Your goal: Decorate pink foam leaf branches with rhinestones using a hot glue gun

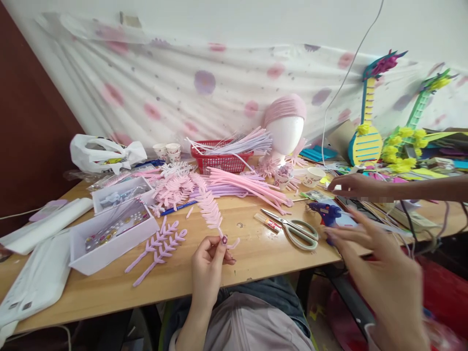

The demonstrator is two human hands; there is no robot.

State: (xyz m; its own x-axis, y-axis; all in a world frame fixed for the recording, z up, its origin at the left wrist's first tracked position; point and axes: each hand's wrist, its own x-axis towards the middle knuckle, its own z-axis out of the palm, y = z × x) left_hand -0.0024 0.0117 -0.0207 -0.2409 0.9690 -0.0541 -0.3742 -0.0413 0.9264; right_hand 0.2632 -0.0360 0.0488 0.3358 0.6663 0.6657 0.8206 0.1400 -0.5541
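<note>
My left hand [209,263] pinches the stem of a pink pipe-cleaner leaf frond [211,209] between thumb and fingers, above the table's front edge. The frond stands upright, with a bent stem end sticking out to the right. My right hand [383,278], slightly blurred, has its fingers stretched apart at the handle of a blue glue gun [328,212]; whether they touch it is unclear. Green-handled scissors [298,233] and a small glue tube [268,223] lie between my hands. Two lilac pipe-cleaner sprigs [161,248] rest to the left.
Another person's hand [354,186] reaches in from the right. White boxes [82,251] of beads stand left. Behind are pink pipe cleaners [248,187], a red basket [219,158], a foam head [285,131] and paper cups [313,177]. Cables [405,234] lie at right.
</note>
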